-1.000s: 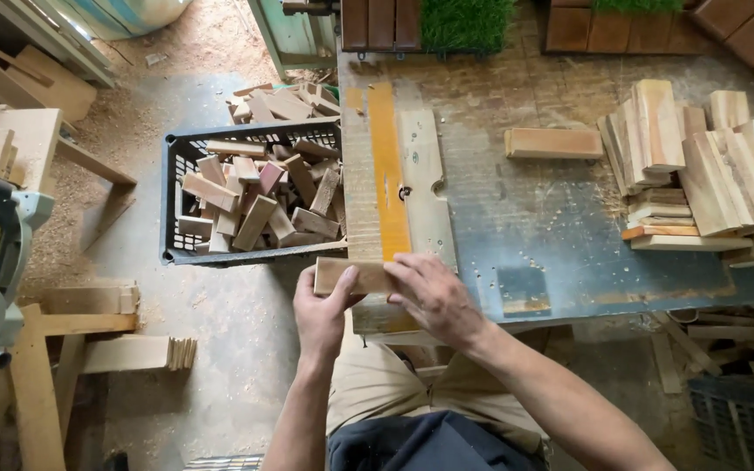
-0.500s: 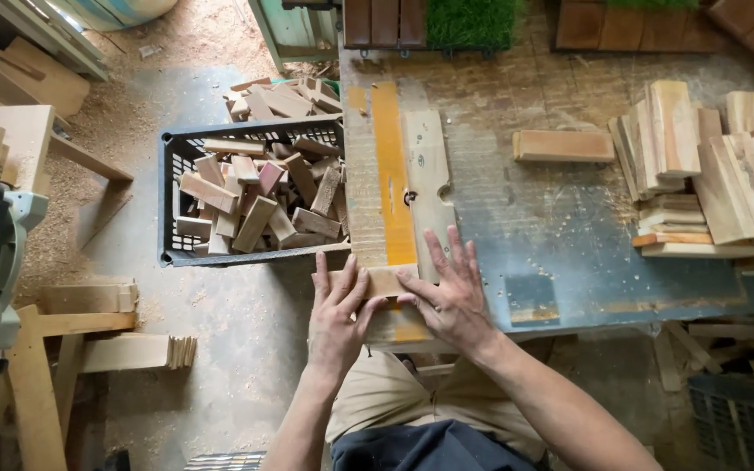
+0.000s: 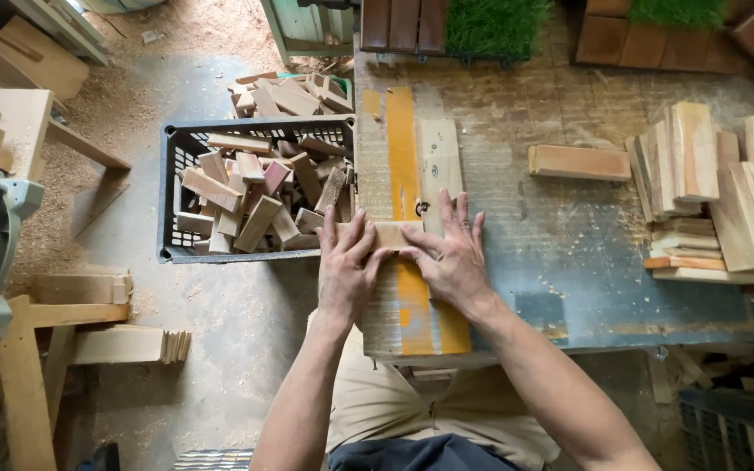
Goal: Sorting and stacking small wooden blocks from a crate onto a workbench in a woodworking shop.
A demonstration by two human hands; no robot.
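Since the earlier frames, the small wooden block [image 3: 392, 234] has travelled away from the near edge of the workbench [image 3: 569, 262] and further up the yellow strip [image 3: 407, 174], and both hands have followed it, so the block now sits in the middle of the picture instead of lower down. The left hand [image 3: 346, 266] lies flat on the left end of the block with the fingers stretched out and pressing down; the right hand [image 3: 454, 257] does the same on the right end, with the fingers spread toward the upper part of the frame. Neither hand is closed around the block; they hold it down with open palms and fingertips. From this I judge that the block is being pushed along the strip, which looks like a sanding or cutting surface, though I cannot tell which. To the left of the hands, a black plastic crate [image 3: 176, 253] stands on the floor, full of similar short blocks. At the right of the frame, a stack of longer boards [image 3: 717, 192] rests on the workbench, and one single board [image 3: 579, 162] lies apart from it, in the upper middle.
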